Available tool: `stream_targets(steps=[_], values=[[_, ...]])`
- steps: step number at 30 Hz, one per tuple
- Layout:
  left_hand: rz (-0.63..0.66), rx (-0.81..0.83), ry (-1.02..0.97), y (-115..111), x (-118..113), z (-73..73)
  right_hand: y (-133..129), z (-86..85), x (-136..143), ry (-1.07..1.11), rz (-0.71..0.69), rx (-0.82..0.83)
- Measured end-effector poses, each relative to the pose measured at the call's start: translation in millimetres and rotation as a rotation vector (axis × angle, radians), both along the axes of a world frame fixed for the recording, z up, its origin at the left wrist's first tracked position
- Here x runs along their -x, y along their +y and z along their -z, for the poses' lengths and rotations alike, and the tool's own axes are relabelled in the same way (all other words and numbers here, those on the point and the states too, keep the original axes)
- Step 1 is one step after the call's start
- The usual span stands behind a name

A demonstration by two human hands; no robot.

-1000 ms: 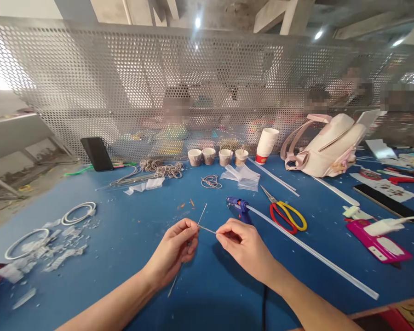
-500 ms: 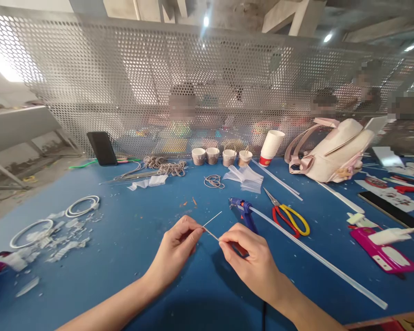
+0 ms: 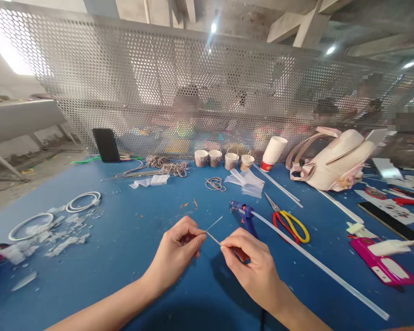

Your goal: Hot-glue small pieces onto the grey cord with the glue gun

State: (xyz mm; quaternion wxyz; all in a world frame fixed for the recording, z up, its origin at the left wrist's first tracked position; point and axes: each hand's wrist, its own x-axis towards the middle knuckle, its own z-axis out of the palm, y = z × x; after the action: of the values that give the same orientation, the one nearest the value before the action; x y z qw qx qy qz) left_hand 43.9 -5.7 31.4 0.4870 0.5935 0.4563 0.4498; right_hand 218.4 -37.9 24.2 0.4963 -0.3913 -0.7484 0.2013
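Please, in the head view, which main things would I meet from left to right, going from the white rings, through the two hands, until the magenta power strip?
Front white ring → rear white ring → left hand → thin strand → right hand → magenta power strip.

The cord you hold looks fibrous, twisted and matt; the thin rod beside it is pale, too fine for you to tell its material. Your counter: smooth, faint sheen. Glue gun: smooth plastic; the long stick at its back, translucent, glossy. Scissors: metal blades, smooth plastic-like grips. Ahead of you, the screen: perforated metal. Stacked cups: matt paper. Backpack: matt, cloth-like. Power strip: glossy plastic.
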Motion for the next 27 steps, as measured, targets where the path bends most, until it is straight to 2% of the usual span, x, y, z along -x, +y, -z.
stream_targets(steps=[8,15,20,27], values=[[-0.014,0.141,-0.027,-4,-3,0.2,1,2.1,1,0.002,-0.005,-0.015],[-0.067,0.125,-0.029,-2,-5,0.8,0,3.2,2,-0.010,-0.015,-0.013],[0.022,0.244,-0.010,-3,-3,-1.2,0,4.8,0,-0.007,0.000,-0.013],[0.037,0.098,0.082,-3,-2,-11.6,1,3.3,-2,0.005,0.037,-0.008]])
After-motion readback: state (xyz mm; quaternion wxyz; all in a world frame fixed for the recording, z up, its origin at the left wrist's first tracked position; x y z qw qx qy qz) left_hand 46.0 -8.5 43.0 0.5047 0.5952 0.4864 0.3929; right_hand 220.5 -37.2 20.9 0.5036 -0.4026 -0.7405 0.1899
